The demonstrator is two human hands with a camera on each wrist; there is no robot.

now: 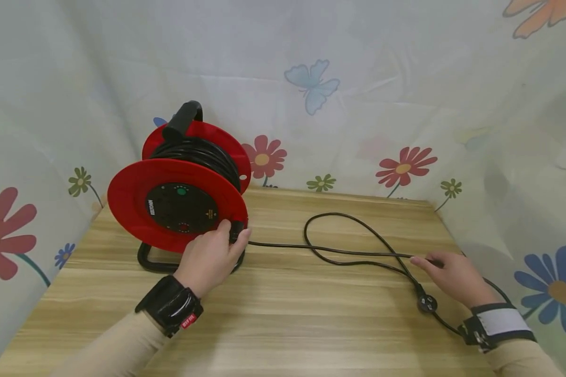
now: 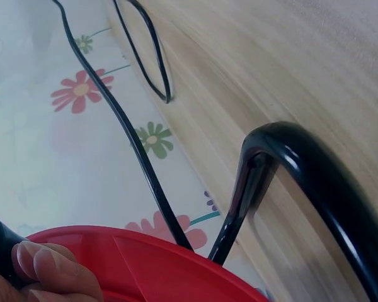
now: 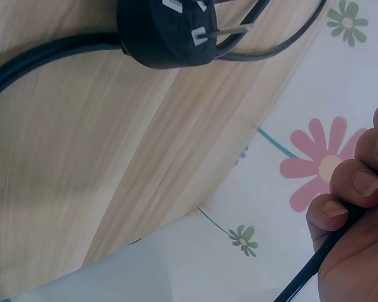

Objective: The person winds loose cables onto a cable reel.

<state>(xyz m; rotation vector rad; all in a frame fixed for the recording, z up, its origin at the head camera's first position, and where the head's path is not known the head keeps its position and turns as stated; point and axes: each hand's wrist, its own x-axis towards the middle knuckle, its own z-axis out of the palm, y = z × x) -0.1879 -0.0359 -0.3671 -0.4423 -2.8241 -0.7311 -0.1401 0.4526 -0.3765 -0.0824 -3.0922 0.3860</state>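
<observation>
at the front of the round red plastic cable reel, your left hand pinches its stubby black knob; right of the reel, your right hand curls its fingers round the slim black cable. turn evenly, keeping that cable lightly taut.

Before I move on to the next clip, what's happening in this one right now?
A person has both hands on a red cable reel and its cord. The left hand grips the black knob on the front of the reel, while the right hand holds the cord out to the side. Plenty is wound on the reel, but a loose loop lies on the table, with the plug beside the right hand.
</observation>
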